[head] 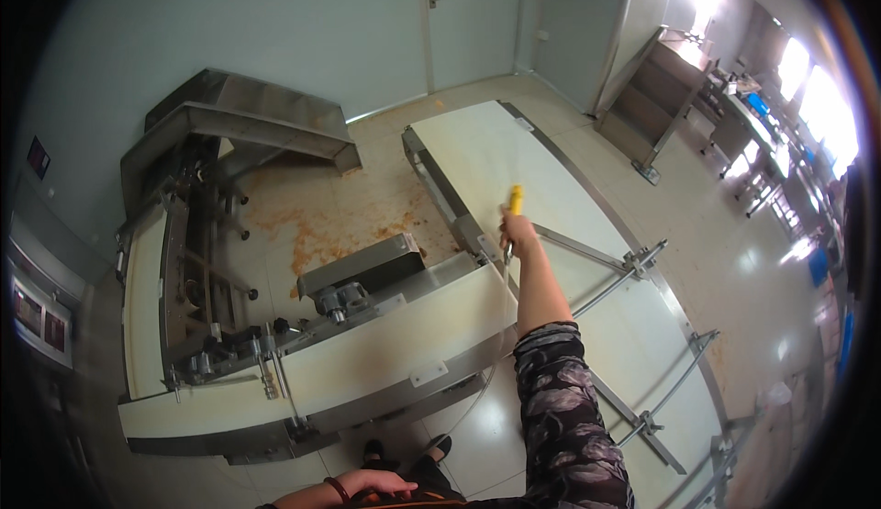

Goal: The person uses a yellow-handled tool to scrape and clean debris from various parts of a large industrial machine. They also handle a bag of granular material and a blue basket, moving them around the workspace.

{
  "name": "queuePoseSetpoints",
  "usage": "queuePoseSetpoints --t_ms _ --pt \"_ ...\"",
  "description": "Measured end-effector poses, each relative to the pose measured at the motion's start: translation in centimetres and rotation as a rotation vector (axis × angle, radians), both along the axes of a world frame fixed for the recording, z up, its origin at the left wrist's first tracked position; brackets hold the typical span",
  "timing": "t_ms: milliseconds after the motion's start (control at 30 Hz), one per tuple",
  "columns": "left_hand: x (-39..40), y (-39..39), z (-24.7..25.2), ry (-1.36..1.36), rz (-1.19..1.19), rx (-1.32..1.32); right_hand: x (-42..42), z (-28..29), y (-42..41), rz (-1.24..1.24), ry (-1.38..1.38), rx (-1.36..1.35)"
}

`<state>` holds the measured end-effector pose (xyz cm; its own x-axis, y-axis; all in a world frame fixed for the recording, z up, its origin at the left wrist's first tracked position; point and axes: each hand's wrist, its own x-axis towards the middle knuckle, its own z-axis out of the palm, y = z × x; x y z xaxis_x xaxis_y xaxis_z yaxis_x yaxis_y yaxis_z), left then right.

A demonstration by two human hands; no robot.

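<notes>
My right hand (517,230) is stretched out over the wide conveyor belt (482,141), gripping a spray gun with a yellow nozzle (516,198) that points away from me. A faint haze lies past the nozzle; whether it is spray is unclear. From the gun's lower end a thin pale hose (497,354) hangs across the nearer conveyor belt (413,323) and down towards the floor by my feet. My left hand (389,483) is low at my waist, a dark red bracelet on its wrist. Its fingers are partly hidden, so I cannot see whether they hold anything.
Metal guide rails (585,247) cross the wide belt on the right. Clamps and posts (268,364) stick up along the nearer belt. Orange-brown residue (310,247) covers the floor between the conveyors. Metal steps (261,116) stand at the wall, with another step unit (654,89) farther right.
</notes>
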<state>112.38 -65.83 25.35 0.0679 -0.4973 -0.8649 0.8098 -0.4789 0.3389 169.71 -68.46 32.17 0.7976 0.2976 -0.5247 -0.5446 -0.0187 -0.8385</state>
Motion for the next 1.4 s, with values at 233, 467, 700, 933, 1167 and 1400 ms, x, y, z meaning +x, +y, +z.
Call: queuePoseSetpoints --t_ms 233,467,700,933,1167,1400 --pt "1.1 -0.9 1.7 -0.150 -0.088 -0.017 -1.4 -1.1 -5.8 0.438 -0.222 -0.472" --pt "-0.3 0.1 0.8 -0.229 -0.103 -0.074 -13.9 -0.8 -15.8 -0.036 -0.246 -0.514" --pt "-2.0 1.1 1.3 -0.275 -0.217 -0.159 -34.2 12.3 -23.0 -0.243 -0.253 -0.423" --pt "-2.9 2.3 5.1 -0.277 -0.403 -0.130 -55.0 12.7 -23.7 0.249 -0.069 -0.635" --pt "-9.3 6.3 4.4 -0.265 -0.424 -0.215 -73.7 -4.6 -27.9 0.968 0.407 -0.900" --pt "-14.0 6.9 3.0 -0.230 -0.436 -0.296 -69.8 -12.5 -20.5 0.584 0.073 -1.288"
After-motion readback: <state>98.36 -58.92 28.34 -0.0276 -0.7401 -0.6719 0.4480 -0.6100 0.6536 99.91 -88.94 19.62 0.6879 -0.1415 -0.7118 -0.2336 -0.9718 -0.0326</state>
